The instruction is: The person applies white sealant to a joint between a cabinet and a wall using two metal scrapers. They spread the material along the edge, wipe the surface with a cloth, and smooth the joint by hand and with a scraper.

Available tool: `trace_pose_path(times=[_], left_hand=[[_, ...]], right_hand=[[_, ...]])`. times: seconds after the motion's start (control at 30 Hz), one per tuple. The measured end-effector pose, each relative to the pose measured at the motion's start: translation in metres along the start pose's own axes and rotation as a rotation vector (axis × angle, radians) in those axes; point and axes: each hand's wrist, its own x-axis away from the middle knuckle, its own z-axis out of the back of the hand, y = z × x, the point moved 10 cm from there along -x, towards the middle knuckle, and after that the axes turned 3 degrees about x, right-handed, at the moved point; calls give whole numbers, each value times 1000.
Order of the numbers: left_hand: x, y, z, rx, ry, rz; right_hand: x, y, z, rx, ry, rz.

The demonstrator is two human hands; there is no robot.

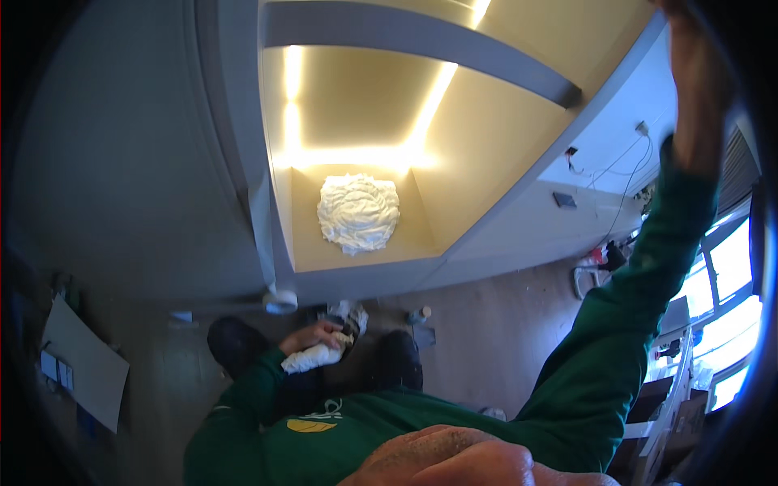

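Observation:
My left hand [317,335] is low in front of my body, closed on a white cloth [312,359] that hangs down beside it. My right arm in its green sleeve reaches up along the right side. Only the wrist and the base of my right hand [679,12] show at the top edge, near the cabinet's upper right side; its fingers are hidden. In front of me stands a beige cabinet [494,134] with glowing light strips along its inner edges. On its bottom board lies a crumpled white bundle [359,212], seemingly cloth or soft paper.
A tape roll [281,302] is by the cabinet's lower left corner, below a pale strip. On the floor stand a small jar [419,314] and a clear plastic bag [348,314]. A white board [85,364] is at left. Loose wires [624,172] hang on the right wall.

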Motion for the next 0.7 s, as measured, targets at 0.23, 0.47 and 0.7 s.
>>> trace_pose_path(times=[0.23,0.47,0.7], left_hand=[[53,0,-43,-137,103,-72],[100,61,-79,87,331,-451],[84,107,-103,164,466,-538]], right_hand=[[490,-81,-67,609,-846,-731],[862,-118,-44,549,-568,-1846],[783,-134,-98,274,-584,-1740]])
